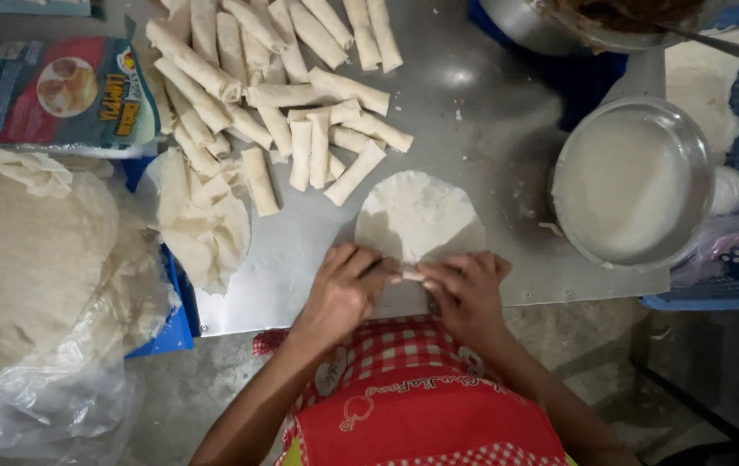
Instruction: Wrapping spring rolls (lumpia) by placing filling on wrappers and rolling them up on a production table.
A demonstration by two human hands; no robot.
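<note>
Here the left hand (344, 289) and right hand (464, 289) pinch the near edge of a thin, pale round wrapper (419, 216) (floury, slightly wrinkled) lying flat on the steel table (490, 147); its rolled edge runs left-right, and beyond lie pale finished rolls (279, 78).

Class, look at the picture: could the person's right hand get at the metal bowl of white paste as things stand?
Probably yes: the right hand is on the wrapper, and only bare metal tabletop lies between it and the bowl of white paste.
</note>
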